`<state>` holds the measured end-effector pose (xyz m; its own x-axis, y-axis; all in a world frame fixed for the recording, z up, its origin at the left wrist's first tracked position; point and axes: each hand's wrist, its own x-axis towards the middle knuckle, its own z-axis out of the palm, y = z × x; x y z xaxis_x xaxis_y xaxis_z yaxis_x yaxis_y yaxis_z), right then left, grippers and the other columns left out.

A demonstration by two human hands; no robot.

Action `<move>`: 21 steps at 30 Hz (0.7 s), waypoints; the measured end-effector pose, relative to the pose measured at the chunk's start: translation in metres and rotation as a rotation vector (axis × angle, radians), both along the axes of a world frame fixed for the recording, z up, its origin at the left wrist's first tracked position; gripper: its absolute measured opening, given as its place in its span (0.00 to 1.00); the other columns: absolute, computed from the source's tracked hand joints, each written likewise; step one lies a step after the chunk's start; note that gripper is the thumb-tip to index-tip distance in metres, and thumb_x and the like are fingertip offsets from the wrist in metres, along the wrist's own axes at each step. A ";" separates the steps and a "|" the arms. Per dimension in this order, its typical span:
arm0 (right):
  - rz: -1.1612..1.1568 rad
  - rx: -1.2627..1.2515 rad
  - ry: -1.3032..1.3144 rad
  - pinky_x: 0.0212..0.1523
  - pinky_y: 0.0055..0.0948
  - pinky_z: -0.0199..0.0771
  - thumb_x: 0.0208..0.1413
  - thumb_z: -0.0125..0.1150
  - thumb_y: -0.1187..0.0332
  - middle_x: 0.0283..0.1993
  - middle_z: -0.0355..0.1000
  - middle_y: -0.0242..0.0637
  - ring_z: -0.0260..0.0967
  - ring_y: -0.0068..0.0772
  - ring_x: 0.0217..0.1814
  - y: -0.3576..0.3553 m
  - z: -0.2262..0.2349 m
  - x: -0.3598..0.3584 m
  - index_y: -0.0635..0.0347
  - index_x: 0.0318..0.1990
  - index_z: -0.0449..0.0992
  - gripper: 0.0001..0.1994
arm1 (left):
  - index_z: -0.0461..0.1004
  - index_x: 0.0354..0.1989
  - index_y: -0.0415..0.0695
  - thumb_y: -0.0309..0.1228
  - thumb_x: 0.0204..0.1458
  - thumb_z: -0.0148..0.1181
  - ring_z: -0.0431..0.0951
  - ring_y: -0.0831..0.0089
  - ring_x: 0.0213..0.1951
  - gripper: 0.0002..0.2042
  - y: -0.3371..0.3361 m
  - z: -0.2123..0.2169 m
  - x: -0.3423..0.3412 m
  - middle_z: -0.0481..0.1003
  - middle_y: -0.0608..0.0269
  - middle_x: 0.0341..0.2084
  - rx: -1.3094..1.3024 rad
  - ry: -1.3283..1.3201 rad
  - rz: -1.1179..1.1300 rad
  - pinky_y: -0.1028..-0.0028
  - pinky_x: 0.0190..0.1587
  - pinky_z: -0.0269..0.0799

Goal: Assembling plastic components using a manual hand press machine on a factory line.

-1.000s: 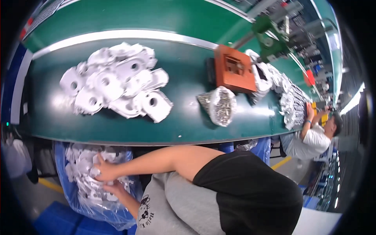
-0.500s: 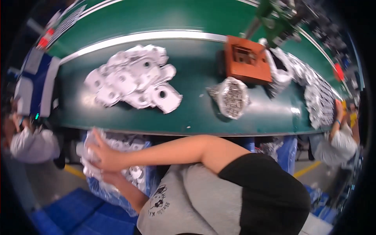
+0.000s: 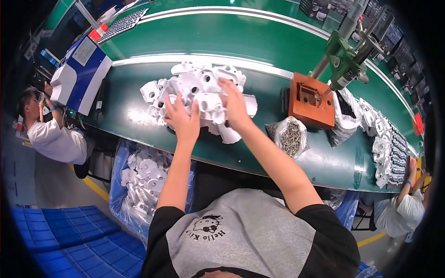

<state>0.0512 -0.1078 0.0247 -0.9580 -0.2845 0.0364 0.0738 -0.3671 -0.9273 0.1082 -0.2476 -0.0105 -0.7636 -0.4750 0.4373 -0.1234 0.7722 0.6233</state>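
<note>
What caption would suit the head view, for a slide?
Left hand and right hand at a heap of white parts on a dark green bench.

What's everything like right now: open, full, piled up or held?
White parts, heaped on the bench
Left hand, fingers spread
Right hand, at the heap, grip unclear
Metal-pieces bag, open
White-topped bag, open, dark inside
Blue liner, open, holding more white pieces

dark printed lettering curving beneath a cartoon face print [image 3: 207,224] on the front of a grey shirt [image 3: 259,231] with black sleeves, a pale rectangular label [image 3: 85,51] on a blue-and-white machine [image 3: 79,78], its fine print seemingly too small to read
</note>
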 end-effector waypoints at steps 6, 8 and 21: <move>-0.114 0.318 0.200 0.57 0.32 0.61 0.56 0.52 0.65 0.60 0.59 0.45 0.61 0.38 0.59 0.076 -0.007 -0.011 0.63 0.58 0.62 0.22 | 0.56 0.61 0.42 0.55 0.52 0.52 0.44 0.42 0.64 0.35 0.004 0.004 -0.003 0.44 0.36 0.63 -0.213 -0.036 -0.015 0.38 0.59 0.37; -0.120 0.630 0.301 0.60 0.34 0.57 0.51 0.57 0.67 0.62 0.57 0.47 0.58 0.41 0.62 0.094 0.015 0.013 0.62 0.57 0.62 0.25 | 0.55 0.62 0.43 0.55 0.49 0.55 0.47 0.45 0.64 0.38 -0.004 0.003 0.004 0.44 0.39 0.64 -0.330 -0.064 0.024 0.43 0.57 0.44; 0.169 0.510 0.349 0.46 0.26 0.70 0.53 0.55 0.75 0.41 0.75 0.40 0.73 0.29 0.42 0.184 0.017 0.105 0.65 0.41 0.75 0.09 | 0.66 0.57 0.59 0.49 0.38 0.67 0.46 0.45 0.65 0.33 0.052 0.018 0.109 0.47 0.44 0.65 -0.321 -0.249 -0.929 0.49 0.63 0.40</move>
